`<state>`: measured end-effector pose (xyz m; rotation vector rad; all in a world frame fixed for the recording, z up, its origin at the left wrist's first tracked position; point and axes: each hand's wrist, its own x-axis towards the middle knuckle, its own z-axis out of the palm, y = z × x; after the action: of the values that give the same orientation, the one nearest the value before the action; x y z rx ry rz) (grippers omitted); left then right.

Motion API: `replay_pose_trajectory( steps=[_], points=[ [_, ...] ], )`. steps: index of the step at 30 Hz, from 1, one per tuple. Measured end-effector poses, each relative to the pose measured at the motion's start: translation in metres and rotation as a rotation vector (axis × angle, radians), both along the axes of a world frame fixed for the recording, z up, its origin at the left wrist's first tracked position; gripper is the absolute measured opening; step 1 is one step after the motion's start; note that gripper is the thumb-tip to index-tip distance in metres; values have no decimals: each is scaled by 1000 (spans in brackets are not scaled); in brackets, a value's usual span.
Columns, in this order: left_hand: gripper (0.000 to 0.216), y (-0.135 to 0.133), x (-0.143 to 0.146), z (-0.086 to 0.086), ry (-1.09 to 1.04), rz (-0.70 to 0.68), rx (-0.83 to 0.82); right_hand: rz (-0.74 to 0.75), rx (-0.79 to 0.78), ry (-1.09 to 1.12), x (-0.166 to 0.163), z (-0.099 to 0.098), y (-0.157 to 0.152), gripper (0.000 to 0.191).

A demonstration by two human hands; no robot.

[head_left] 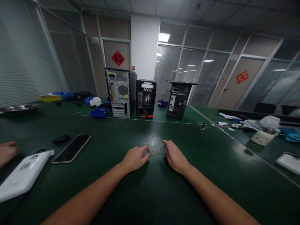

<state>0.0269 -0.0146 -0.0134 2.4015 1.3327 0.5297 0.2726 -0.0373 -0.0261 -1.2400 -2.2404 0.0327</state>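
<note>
My left hand (136, 158) rests low over the green table (150, 193), thumb and fingertips curled together in a pinch. Whatever lies between them, if anything, is too small to make out. Across a short gap, my right hand (175, 157) has its fingers bent and one fingertip pointing inward. A tiny shiny spot shows at its fingers, but I cannot tell what it is. Farther back stand a tall computer case (120, 93), a smaller black case (145, 98) and another black case (178, 100) with a panel on top. A red-handled screwdriver (148, 116) lies before the middle case.
On the left are a phone (72, 149), a dark oval object (61, 139), a white flat pack (24, 175) and another person's hand (8, 153). Blue trays (99, 112) sit farther back. Right of my hands stand a small metal piece (202, 127) and a pale cup (262, 137).
</note>
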Motion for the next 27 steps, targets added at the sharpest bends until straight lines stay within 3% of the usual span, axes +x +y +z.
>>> replay_pose_trajectory(
  steps=[9,13,16,19,24,27],
  points=[
    [33,-8,13,-7,-36,-129,-11,122,48,-274,-37,7,-19,9],
    [41,-6,10,-5,-63,-140,-26,101,64,-236,-29,8,-10,10],
    [47,3,1,-6,-60,-87,-13,-41,61,-98,5,11,6,13],
    [45,17,-15,-7,-62,7,16,-277,0,50,64,7,26,20],
    [43,38,-40,-10,-110,182,8,-650,-81,225,169,-19,47,28],
    [44,43,-47,-10,-141,217,-11,-810,-123,339,202,-34,53,33]
  ],
)
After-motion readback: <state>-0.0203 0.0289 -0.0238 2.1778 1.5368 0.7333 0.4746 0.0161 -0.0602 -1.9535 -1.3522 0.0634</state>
